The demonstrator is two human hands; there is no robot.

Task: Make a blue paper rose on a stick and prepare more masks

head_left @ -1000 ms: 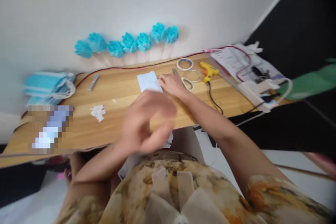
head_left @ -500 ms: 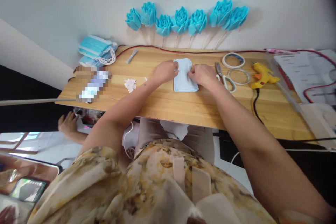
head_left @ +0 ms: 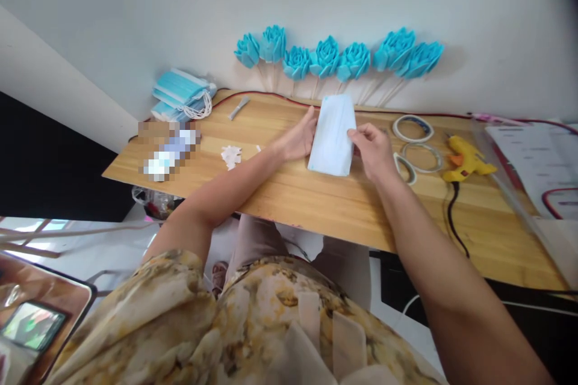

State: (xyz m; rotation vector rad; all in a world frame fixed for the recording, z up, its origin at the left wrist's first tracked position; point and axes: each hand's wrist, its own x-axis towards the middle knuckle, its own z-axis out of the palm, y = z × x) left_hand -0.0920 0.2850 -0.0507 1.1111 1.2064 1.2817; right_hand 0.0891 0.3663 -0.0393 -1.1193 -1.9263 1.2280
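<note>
A pale blue rectangular sheet, like flat mask fabric (head_left: pixel 333 135), is raised over the wooden table (head_left: pixel 289 192). My right hand (head_left: pixel 372 147) pinches its right edge between thumb and fingers. Beside the sheet's left edge is my left hand (head_left: pixel 300 135), its fingers spread and its thumb up; it grips nothing that I can make out. Partly hidden by my right hand are scissors with white handles (head_left: pixel 406 169). Small white scraps (head_left: pixel 231 157) lie to the left of my left forearm.
Several blue flowers on sticks (head_left: pixel 326 57) lean on the wall. Masks (head_left: pixel 183 93) are stacked at the back left. Tape rolls (head_left: pixel 413 129), a yellow glue gun (head_left: pixel 467 159) with a black cord and papers (head_left: pixel 533 156) lie right.
The blue sheet has come up off the table in my right hand. My left hand has opened beside it. A person's hand at the lower left is out of view, and the camera view has shifted.
</note>
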